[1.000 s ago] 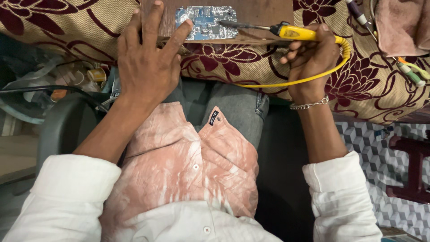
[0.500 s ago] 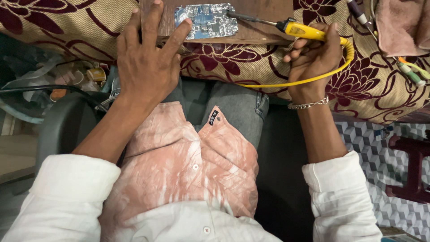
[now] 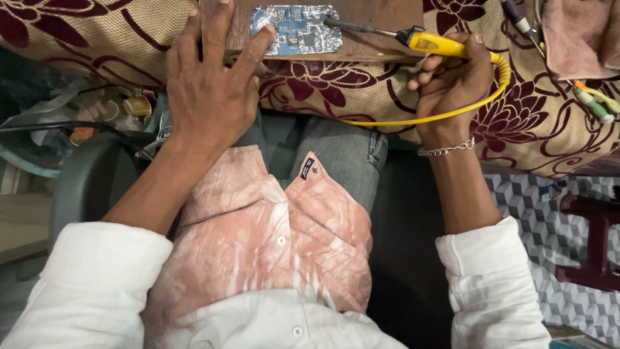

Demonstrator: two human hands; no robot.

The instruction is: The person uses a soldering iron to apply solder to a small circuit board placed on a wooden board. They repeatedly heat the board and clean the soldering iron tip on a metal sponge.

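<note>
Nearest the camera are the person's white sleeves and a pale pink shirt (image 3: 271, 258), with grey trousers (image 3: 336, 145) beyond it, the lap tucked under a table draped in a tan cloth with dark red flowers (image 3: 97, 32). Past the lap, the left hand (image 3: 210, 90) lies flat, its fingers spread wide and closed around nothing; the palm rests over the cloth edge, the longer fingers press on a wooden board (image 3: 381, 16), and the forefinger tip touches the near left corner of a small blue and silver circuit board (image 3: 297, 29) that lies on the wood. The right hand (image 3: 452, 84), a thin chain at its wrist, is curled shut around the yellow handle of a soldering iron (image 3: 429, 44), thumb and fingers wrapped over it like a pen; a yellow cord (image 3: 413, 118) loops from the handle's back end below those fingers. The iron's dark metal shaft runs leftward from the fingers, and its tip meets the circuit board's right edge, just beyond the left forefinger. Judging from this, the board is already placed and steadied and the tip has been brought to it, so the joint work looks to be in hand; whether any joint is finished cannot be told, the surface being too small and shiny to read. Farther right of the gripping fingers, other pen-like tools (image 3: 591, 103) and a pinkish rag (image 3: 581, 32) lie on the cloth.
</note>
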